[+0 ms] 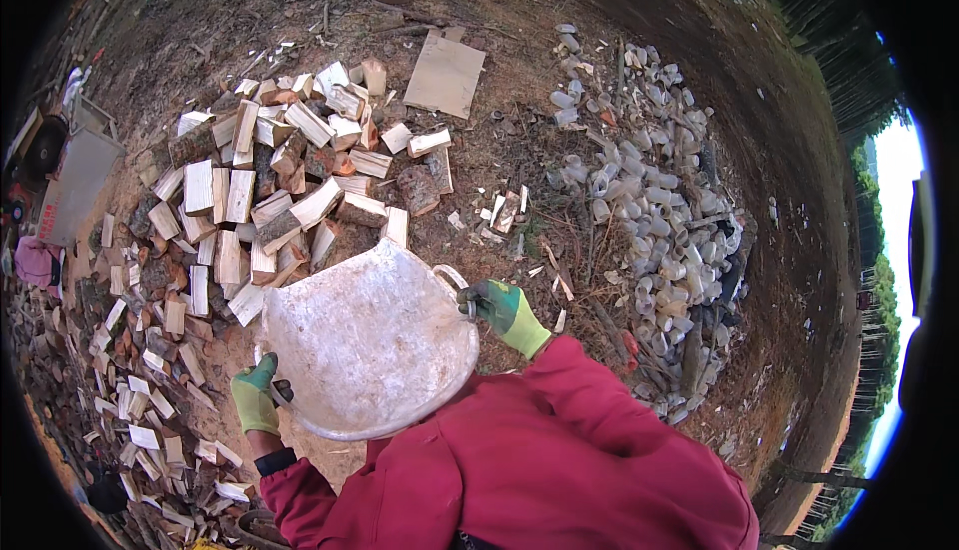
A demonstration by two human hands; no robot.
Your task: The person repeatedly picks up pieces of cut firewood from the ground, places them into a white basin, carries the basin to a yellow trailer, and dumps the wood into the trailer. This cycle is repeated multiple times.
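Observation:
A worn whitish scoop-shaped pan (371, 333) with side handles is held in front of my red jacket (524, 460). Its straight edge points at the split firewood (292, 153), and I see only bare, scuffed surface inside it. My left hand (258, 396), in a green and yellow glove, grips the pan's left side; the fingers are partly hidden behind the rim. On the other side, my right hand (506, 314), gloved the same way, is closed around the right handle (451, 278). The far edge of the pan overlaps the nearest firewood in view; whether they touch I cannot tell.
A flattened cardboard sheet (446, 74) lies beyond the firewood. To the right spreads a heap of translucent plastic containers (659, 213), with sticks among them. More split wood (150, 415) is scattered at left, near a grey machine (82, 175) and a pink item (37, 261).

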